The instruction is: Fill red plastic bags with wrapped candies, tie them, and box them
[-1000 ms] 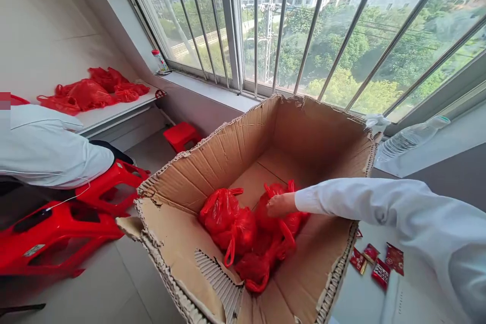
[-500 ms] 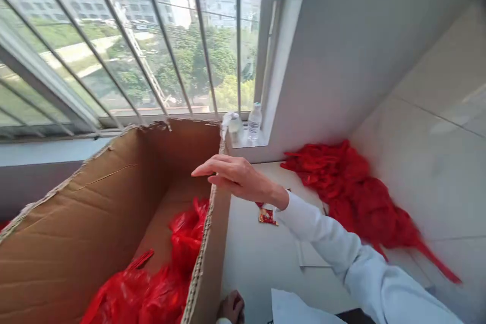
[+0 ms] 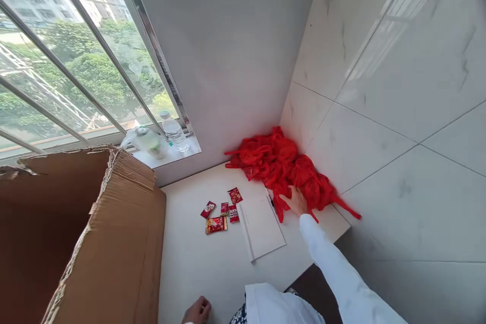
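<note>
A white desk fits into the corner between a plain grey wall and a marbled tile wall on the right. At the far left, a barred window looks onto trees, its sill carrying a clear bottle and a jug. A rough-edged cardboard box stands along the left.

On the desk lie five small red packets, with a white booklet just right of them. The red bags are heaped in the far right corner. The right hand is at the heap's near edge, fingers spread, thumb apart to the left. The left hand, near the bottom edge, has its fingers curled; whether they pinch anything, I cannot tell.
</note>
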Tool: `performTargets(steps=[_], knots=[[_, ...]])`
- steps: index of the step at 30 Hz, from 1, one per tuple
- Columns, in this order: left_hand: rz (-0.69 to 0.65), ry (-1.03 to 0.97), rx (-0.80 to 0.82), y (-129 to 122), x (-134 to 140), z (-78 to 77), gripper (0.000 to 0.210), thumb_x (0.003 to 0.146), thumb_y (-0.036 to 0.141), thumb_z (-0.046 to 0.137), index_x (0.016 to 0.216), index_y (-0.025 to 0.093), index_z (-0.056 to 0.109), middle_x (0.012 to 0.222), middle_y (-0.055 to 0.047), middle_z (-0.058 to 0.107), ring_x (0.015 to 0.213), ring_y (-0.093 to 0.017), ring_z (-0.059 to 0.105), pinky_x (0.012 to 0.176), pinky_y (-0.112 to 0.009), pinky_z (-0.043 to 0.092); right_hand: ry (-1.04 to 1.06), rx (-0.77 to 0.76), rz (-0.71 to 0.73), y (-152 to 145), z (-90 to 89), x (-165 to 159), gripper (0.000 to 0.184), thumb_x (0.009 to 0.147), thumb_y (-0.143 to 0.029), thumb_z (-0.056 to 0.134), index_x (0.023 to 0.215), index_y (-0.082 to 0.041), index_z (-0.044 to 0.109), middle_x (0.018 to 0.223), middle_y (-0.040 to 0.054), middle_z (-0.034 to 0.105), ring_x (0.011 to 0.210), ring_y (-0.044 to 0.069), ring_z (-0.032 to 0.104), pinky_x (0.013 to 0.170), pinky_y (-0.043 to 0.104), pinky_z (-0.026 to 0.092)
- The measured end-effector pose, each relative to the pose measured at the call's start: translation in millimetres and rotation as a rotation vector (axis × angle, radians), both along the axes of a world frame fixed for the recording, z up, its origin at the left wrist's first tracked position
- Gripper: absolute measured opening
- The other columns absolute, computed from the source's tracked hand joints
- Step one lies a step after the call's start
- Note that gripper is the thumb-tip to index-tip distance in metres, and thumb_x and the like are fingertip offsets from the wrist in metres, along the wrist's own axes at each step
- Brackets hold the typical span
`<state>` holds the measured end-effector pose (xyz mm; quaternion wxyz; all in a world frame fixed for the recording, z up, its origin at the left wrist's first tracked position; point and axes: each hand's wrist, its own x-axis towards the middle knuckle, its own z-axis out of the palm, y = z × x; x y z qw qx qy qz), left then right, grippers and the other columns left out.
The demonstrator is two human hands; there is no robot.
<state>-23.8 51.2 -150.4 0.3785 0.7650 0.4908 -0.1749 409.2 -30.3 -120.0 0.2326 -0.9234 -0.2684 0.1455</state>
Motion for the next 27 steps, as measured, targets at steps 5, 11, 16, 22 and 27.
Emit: performTargets(steps=[5, 11, 16, 22, 27], knots=[[0.031, -0.178, 0.025, -2.9, 45.0, 11.9, 0.012, 0.076, 0.029, 0.039, 0.069, 0.025, 0.049, 0.065, 0.004, 0.059, 0.062, -0.016, 0.060, 0.068, -0.027, 0.047, 0.110, -0.002, -0.059, 40.6, -16.2, 1.9, 0.047, 0.081, -0.039, 0.062, 0.120, -0.015, 0.052, 0.128, 0.0162, 0.047, 0.116, 0.029, 0.047, 0.091, 0.046, 0.042], [0.093, -0.363, 0.069, -8.5, 57.9, 43.3, 0.020, 0.081, 0.033, 0.036, 0.076, 0.020, 0.050, 0.073, -0.001, 0.061, 0.060, -0.013, 0.060, 0.063, -0.026, 0.047, 0.408, 0.181, -0.020, 9.8, -6.8, 13.3, 0.028, 0.086, -0.037, 0.056, 0.103, -0.015, 0.058, 0.105, 0.0084, 0.061, 0.096, 0.020, 0.058, 0.085, 0.040, 0.047], [0.102, -0.512, 0.102, -6.0, 90.4, 76.2, 0.022, 0.081, 0.040, 0.044, 0.082, 0.020, 0.053, 0.084, -0.003, 0.064, 0.074, -0.016, 0.062, 0.064, -0.026, 0.048, 0.771, 0.447, 0.139, -23.5, 10.2, -49.7, 0.041, 0.075, -0.048, 0.060, 0.103, -0.018, 0.056, 0.100, 0.0074, 0.066, 0.090, 0.021, 0.062, 0.077, 0.032, 0.050], [0.116, -0.542, 0.194, -6.7, 119.6, 85.9, 0.030, 0.073, 0.033, 0.062, 0.099, 0.020, 0.054, 0.101, -0.005, 0.062, 0.090, -0.018, 0.059, 0.078, -0.029, 0.047, 1.066, 0.559, 0.290, -27.2, 28.2, -153.6, 0.041, 0.073, -0.048, 0.061, 0.102, -0.020, 0.057, 0.105, 0.0073, 0.065, 0.090, 0.019, 0.062, 0.078, 0.031, 0.049], [0.138, -0.485, 0.232, -12.0, 83.9, 80.1, 0.004, 0.074, 0.015, 0.056, 0.076, 0.018, 0.054, 0.066, 0.004, 0.056, 0.064, -0.012, 0.052, 0.064, -0.024, 0.042, 1.052, 0.442, 0.434, -20.5, 23.2, -187.9, 0.040, 0.074, -0.049, 0.057, 0.102, -0.020, 0.059, 0.097, 0.0059, 0.066, 0.085, 0.020, 0.062, 0.073, 0.032, 0.049]])
